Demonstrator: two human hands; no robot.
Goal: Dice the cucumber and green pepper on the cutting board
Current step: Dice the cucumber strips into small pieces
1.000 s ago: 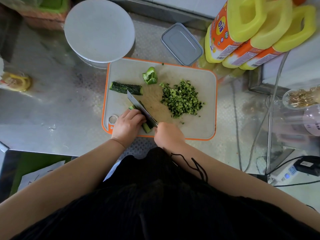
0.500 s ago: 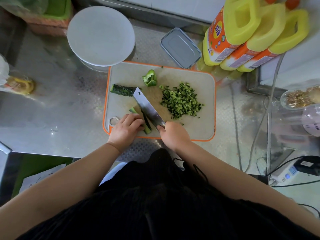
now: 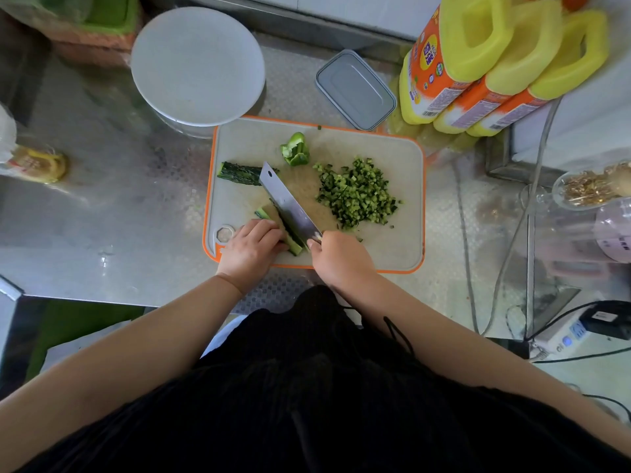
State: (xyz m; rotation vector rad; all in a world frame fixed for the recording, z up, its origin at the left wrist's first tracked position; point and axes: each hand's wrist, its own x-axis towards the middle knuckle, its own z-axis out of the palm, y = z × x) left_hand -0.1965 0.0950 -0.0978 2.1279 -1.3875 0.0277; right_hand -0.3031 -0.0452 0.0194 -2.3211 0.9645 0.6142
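view from above, looking down at a person's two bare arms over an orange-rimmed cutting board on a metal surface. the right hand has its fingers curled around the handle of a cleaver, whose wide blade runs diagonally away from the hand toward the far left of the board. the left hand sits at the near left of the board, fingers curled down over long cucumber strips that lie just beside the blade on its left; the near end of the strips pokes out between the two hands. further back on the left of the board lies an uncut dark cucumber piece, its right end hidden behind the tip of the blade. a bright green pepper piece sits near the far edge of the board, just beyond the blade tip. to the right of the blade is a loose heap of diced cucumber. off the board, a round white lid sits at its far left corner, a grey rectangular container lies beyond its far edge, and three yellow and orange bottles lie at the far right.
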